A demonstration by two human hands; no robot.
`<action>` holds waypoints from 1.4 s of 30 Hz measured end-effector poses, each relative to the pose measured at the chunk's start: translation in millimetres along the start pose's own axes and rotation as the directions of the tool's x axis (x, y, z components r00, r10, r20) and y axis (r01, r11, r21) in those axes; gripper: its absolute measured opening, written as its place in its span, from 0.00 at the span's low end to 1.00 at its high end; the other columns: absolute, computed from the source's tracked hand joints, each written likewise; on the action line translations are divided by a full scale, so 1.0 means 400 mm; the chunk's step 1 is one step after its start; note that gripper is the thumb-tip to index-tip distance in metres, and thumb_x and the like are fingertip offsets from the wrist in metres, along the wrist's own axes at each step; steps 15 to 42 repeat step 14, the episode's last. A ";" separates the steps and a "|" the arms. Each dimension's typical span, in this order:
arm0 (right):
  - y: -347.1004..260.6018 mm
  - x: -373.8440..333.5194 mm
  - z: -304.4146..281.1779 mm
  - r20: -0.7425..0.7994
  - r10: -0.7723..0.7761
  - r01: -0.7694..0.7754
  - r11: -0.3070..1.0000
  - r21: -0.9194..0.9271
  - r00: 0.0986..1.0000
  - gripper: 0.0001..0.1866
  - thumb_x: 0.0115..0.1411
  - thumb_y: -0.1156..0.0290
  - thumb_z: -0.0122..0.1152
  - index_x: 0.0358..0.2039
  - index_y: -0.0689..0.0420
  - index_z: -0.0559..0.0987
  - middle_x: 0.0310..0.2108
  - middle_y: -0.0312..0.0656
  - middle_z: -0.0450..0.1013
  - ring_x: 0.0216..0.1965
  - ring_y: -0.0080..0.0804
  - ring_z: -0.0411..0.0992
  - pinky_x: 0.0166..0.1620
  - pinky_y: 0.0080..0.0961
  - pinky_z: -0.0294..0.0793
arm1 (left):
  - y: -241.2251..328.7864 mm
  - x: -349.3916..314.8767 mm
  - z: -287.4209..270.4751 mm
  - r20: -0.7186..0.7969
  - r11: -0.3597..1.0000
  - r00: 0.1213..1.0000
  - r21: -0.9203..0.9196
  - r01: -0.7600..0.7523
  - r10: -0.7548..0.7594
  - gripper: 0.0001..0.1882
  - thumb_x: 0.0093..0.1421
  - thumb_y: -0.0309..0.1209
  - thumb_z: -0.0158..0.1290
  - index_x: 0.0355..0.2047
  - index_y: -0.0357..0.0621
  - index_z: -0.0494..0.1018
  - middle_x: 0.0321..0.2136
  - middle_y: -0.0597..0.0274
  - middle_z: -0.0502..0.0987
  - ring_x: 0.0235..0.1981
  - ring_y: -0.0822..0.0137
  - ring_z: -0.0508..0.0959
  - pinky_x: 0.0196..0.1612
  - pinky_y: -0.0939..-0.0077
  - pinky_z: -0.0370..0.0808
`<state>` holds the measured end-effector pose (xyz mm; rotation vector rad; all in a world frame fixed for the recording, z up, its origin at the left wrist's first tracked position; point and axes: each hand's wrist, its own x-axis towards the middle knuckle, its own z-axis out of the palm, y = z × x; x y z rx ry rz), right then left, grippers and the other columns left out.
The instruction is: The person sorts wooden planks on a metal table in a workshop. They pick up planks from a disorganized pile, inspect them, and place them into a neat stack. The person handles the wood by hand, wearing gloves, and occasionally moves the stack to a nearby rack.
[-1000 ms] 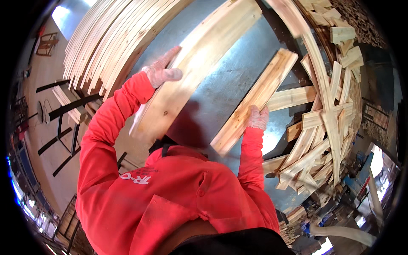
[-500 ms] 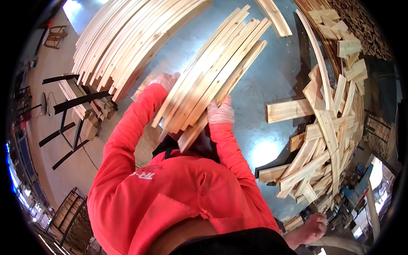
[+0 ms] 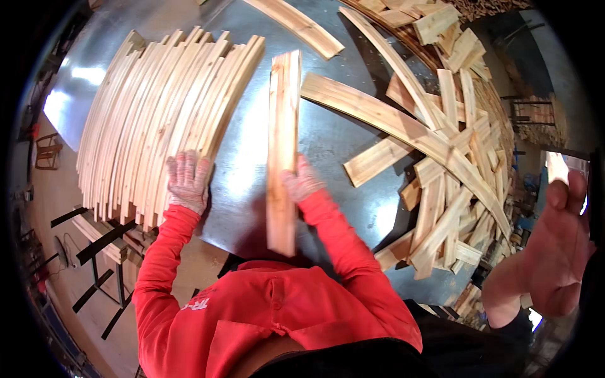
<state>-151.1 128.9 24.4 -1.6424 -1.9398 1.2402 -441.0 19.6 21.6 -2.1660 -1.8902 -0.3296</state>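
A single wooden board is held on edge on the metal worktop, gripped along its side by the gloved right hand, whose fingers are curled against it. The gloved left hand is laid flat, fingers spread, on the near end of the stack of long slats just beside the board. A loose pile of offcuts is heaped at the worktop's right, and another person's bare hand is seen beyond it.

No packages, labels, signs or screens anywhere around the metal table; only bare wood and workshop clutter beside it.
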 end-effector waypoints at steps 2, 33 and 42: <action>0.092 0.002 -0.169 0.072 0.014 0.000 0.982 -0.188 0.997 0.29 0.58 0.60 0.57 0.57 0.61 0.67 0.45 0.57 0.75 0.46 0.53 0.74 0.51 0.41 0.72 | 0.049 0.052 -0.037 0.063 0.983 0.988 0.128 0.132 -0.140 0.29 0.48 0.30 0.55 0.53 0.45 0.68 0.55 0.43 0.65 0.57 0.40 0.64 0.63 0.34 0.53; 0.015 0.355 -0.633 -0.058 -0.248 0.254 0.953 0.165 0.967 0.34 0.61 0.60 0.58 0.65 0.55 0.61 0.54 0.46 0.67 0.48 0.33 0.67 0.50 0.26 0.70 | 0.271 0.380 -0.056 0.892 0.834 0.409 -0.369 0.410 0.194 0.23 0.57 0.45 0.56 0.49 0.47 0.73 0.35 0.52 0.81 0.39 0.59 0.81 0.47 0.65 0.76; 0.015 0.355 -0.633 -0.058 -0.248 0.254 0.953 0.165 0.967 0.34 0.61 0.60 0.58 0.65 0.55 0.61 0.54 0.46 0.67 0.48 0.33 0.67 0.50 0.26 0.70 | 0.271 0.380 -0.056 0.892 0.834 0.409 -0.369 0.410 0.194 0.23 0.57 0.45 0.56 0.49 0.47 0.73 0.35 0.52 0.81 0.39 0.59 0.81 0.47 0.65 0.76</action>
